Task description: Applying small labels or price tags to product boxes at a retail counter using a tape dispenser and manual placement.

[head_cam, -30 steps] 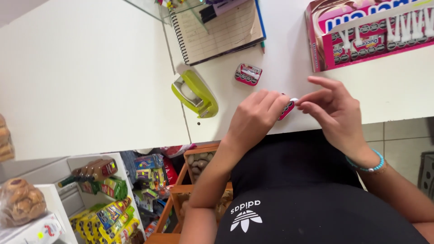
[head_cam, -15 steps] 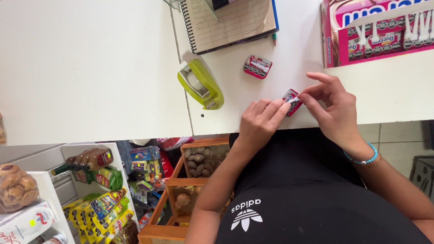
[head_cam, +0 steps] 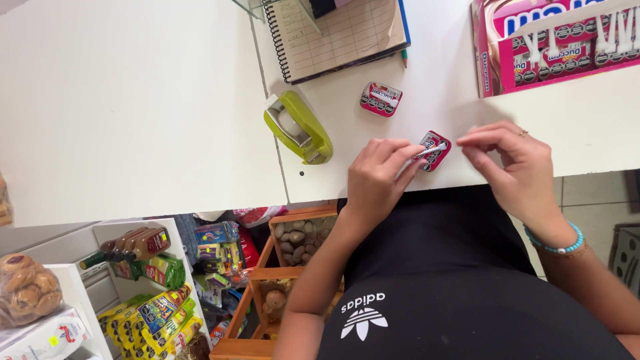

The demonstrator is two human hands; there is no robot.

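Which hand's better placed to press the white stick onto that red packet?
Probably left. The left hand has fingertips on the red packet and white stick; the right hand is beside it, not touching.

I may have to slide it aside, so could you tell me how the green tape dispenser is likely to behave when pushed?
The green tape dispenser lies low and long on the white counter, so it will probably slide, not tip. Its chunky body suggests some heft for its size. The hard, glossy shell looks stiff but perhaps slippery to grip.
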